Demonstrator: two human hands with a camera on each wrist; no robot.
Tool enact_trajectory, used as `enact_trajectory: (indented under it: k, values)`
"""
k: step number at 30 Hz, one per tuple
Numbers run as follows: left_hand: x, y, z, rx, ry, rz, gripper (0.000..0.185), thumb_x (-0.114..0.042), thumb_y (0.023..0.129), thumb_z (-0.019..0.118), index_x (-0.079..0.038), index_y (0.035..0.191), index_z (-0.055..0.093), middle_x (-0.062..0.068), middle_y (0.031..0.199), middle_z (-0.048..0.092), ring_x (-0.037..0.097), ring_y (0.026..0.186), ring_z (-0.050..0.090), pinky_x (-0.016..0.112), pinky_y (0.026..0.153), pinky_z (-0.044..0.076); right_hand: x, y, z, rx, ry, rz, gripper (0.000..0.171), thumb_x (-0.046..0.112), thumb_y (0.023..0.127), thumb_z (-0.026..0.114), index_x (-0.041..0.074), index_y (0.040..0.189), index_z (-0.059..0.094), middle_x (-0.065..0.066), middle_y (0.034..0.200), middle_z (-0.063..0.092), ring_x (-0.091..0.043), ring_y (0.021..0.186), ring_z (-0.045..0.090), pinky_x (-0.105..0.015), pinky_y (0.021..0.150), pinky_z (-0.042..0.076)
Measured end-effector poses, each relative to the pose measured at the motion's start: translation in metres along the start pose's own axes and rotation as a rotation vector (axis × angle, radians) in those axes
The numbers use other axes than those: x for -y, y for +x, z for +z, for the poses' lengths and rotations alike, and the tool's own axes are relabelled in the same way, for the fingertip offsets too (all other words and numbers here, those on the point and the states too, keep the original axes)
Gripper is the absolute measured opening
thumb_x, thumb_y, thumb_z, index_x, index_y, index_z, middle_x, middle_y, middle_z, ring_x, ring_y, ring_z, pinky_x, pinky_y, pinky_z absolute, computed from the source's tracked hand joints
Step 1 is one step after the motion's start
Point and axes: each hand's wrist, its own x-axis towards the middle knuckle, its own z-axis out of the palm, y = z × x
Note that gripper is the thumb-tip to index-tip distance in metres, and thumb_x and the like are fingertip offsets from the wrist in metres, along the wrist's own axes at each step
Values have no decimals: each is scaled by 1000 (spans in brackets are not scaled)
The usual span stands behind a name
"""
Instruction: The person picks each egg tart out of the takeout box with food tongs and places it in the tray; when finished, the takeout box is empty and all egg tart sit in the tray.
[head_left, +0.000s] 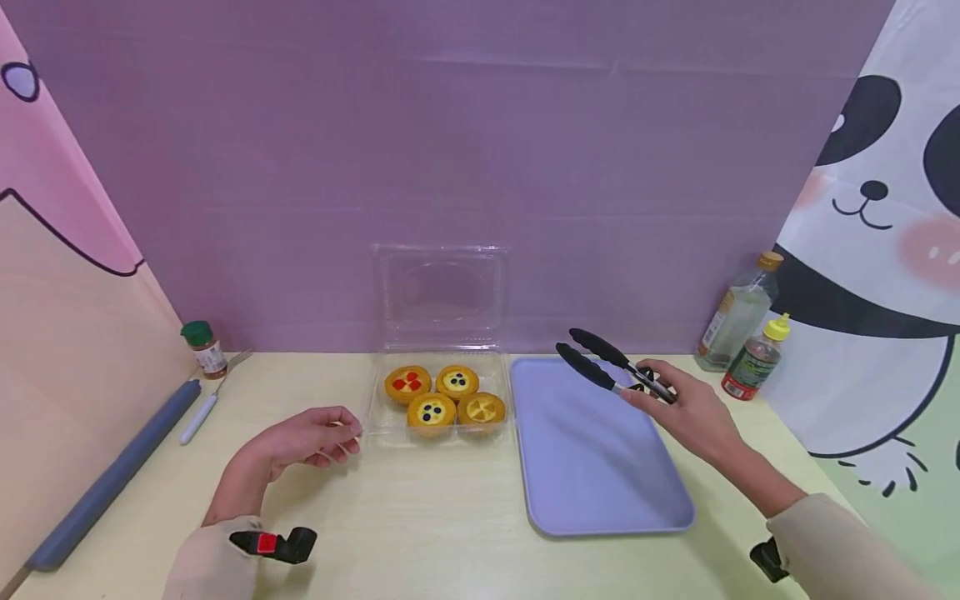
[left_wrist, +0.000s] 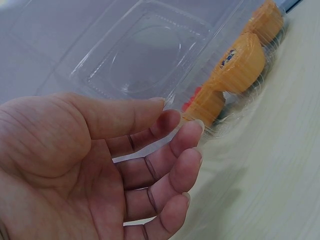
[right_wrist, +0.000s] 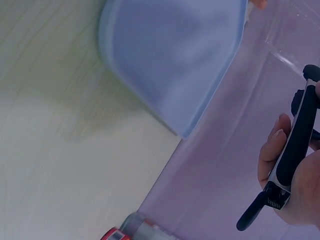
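My right hand (head_left: 693, 414) grips a pair of tongs (head_left: 600, 365) with black tips, held above the far part of a lavender tray (head_left: 607, 500). The two tong arms stand slightly apart with nothing between them. Left of the tray sits a clear plastic clamshell box (head_left: 381, 423), its lid (head_left: 442, 292) raised against the backdrop. Several small tarts lie inside, among them one with red pieces (head_left: 407, 382) and one with dark berries (head_left: 432, 410). Beside the box's left edge is my left hand (head_left: 307, 437), holding nothing, its fingers (left_wrist: 182, 172) loosely bent; contact with the box is unclear.
At the back right stand a tall clear bottle (head_left: 738, 321) and a smaller bottle with a yellow cap (head_left: 756, 362). A green-lidded jar (head_left: 205, 348), a fork with a pale handle (head_left: 198, 419) and a long blue-grey roll (head_left: 120, 475) are on the left. A purple backdrop closes the rear.
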Motion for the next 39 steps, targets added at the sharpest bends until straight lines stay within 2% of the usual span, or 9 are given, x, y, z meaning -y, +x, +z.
enact_trajectory:
  k: [4,11,14,18,23,32,39]
  values:
    - [3,-1,0,11,-1,11,27,-24,103,54,0,117,56,9,102,67,23,91,64,35,77,50,10,2,8,-6,-4,-34,56,56,91,66,24,136,61,-7,101,70,-17,72,53,-31,56,37]
    - [3,-1,1,-4,-1,6,28,-24,103,55,0,116,56,8,100,67,23,90,64,35,77,50,24,6,15,-44,-4,-111,41,50,93,67,25,125,70,0,87,70,-11,60,49,-29,51,35]
    - [2,-2,0,-11,-1,-1,28,-25,103,56,0,116,57,7,99,67,23,90,64,35,77,50,28,8,17,-48,-10,-136,40,50,94,66,25,125,70,-2,100,74,-11,62,51,-29,52,37]
    - [3,-3,-1,-12,-2,0,29,-26,102,56,0,116,57,7,99,67,22,90,63,35,77,50,31,9,19,-41,-14,-159,43,49,95,65,25,131,67,-6,117,73,-11,62,51,-30,54,37]
    - [3,-5,-1,-19,-7,-6,30,-26,102,56,1,116,57,8,100,67,23,90,63,35,77,50,35,11,21,-30,-15,-179,48,47,95,65,27,139,61,-7,127,70,-9,54,46,-29,52,36]
    - [-1,-3,0,-22,0,0,31,-28,102,56,0,116,57,7,100,67,23,91,64,35,78,50,44,13,20,-51,-64,-244,45,42,94,67,24,135,65,-5,110,74,-11,67,54,-29,55,38]
    - [1,-2,1,-16,-8,8,29,-26,103,56,0,116,57,7,100,68,23,90,64,35,78,50,62,18,29,14,-103,-241,45,50,93,66,29,133,66,-3,115,73,-9,67,52,-29,55,37]
